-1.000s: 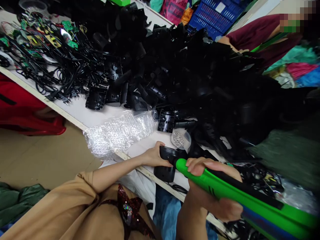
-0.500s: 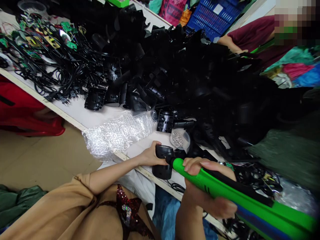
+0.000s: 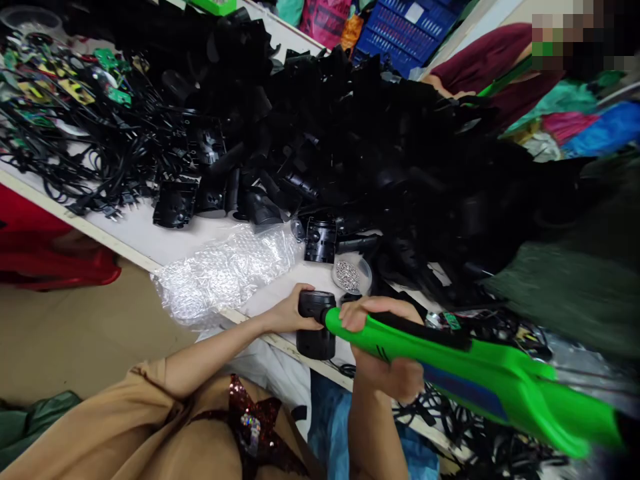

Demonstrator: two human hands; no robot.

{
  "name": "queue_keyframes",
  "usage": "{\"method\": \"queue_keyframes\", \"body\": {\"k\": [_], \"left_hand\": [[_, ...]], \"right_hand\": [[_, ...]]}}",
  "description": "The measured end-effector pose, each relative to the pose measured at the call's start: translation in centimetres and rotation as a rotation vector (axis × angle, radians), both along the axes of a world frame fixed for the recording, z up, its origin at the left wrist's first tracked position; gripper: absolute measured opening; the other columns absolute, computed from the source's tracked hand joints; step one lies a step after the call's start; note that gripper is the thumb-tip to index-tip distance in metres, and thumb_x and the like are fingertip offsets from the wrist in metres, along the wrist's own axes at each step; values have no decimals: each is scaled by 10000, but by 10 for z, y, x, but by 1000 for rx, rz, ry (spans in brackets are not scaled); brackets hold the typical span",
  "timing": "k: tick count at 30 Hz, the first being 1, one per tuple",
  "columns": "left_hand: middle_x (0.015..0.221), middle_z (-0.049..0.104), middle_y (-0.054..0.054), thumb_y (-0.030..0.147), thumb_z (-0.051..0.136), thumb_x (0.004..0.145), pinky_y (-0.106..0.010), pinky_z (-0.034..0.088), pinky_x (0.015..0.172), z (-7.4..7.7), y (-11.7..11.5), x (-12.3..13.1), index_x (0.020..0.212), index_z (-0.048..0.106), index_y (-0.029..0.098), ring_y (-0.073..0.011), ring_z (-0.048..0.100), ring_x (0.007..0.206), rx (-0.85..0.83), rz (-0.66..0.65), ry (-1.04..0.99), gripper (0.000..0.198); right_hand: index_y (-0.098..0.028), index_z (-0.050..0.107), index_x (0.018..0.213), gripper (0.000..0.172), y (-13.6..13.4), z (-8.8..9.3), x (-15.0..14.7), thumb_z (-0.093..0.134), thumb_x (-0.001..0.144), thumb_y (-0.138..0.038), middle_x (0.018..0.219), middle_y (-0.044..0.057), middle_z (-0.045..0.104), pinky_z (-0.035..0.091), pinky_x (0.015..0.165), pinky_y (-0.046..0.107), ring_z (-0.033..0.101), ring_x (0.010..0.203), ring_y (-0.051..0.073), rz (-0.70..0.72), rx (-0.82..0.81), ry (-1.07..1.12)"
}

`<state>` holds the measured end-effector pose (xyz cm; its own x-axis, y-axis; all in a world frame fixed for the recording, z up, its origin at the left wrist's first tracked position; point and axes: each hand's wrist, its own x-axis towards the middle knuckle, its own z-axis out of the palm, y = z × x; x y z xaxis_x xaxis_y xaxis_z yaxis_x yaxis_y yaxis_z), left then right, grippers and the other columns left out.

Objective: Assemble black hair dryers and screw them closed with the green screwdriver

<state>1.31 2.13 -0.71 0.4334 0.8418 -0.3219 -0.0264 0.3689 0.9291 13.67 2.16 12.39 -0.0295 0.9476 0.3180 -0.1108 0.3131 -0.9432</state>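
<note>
My left hand (image 3: 290, 313) grips a black plastic housing (image 3: 316, 341) at the table's front edge, its thumb and fingers around the left side. In my right hand (image 3: 373, 373) is a green electric screwdriver (image 3: 520, 387), fingers wrapped round its front part. The screwdriver's black nose meets the right side of the housing, close to my left fingertips. Its tip is hidden there, so I cannot see a screw under it. Just behind the housing stands a clear round tub (image 3: 369, 275) with small silver screws (image 3: 347, 275).
Bubble wrap (image 3: 225, 273) lies left of the housing. A large heap of black plastic parts (image 3: 390, 147) covers the table behind. Cords with plugs (image 3: 115, 167) and circuit boards are piled at the left. Across the table is another person's sleeve (image 3: 483, 60), near a blue crate (image 3: 400, 33).
The whole view has shifted slightly, with things sitting further left. The screwdriver's rear end now shows more fully. Both hands keep their hold, and the screwdriver's nose stays against the housing.
</note>
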Motion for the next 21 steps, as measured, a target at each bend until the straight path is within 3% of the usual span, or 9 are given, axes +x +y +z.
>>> {"method": "queue_keyframes", "body": {"k": [6,17,21], "left_hand": [[1091,512,-59,352,726,655,-369,397,923,-2,-3,-5,1246,260,205,-182,515,1002,-30,-5,-97,766],[1197,468,-76,338,744,619,-343,392,930,0,-3,-2,1217,274,203,-164,516,1008,-14,19,-88,772],[1172,479,-77,300,752,589,-356,383,939,1,-5,3,1190,293,196,-183,509,1026,-3,63,-60,763]], "right_hand": [[-190,577,940,467,-20,17,9,567,708,-595,645,-13,538,421,548,319,510,577,151,-14,71,118],[-178,573,994,511,-19,1,5,526,733,-614,650,2,535,436,546,342,530,582,168,30,210,110],[-198,569,994,436,-20,-5,3,533,739,-550,656,2,533,430,549,348,529,590,173,50,167,63]]}}
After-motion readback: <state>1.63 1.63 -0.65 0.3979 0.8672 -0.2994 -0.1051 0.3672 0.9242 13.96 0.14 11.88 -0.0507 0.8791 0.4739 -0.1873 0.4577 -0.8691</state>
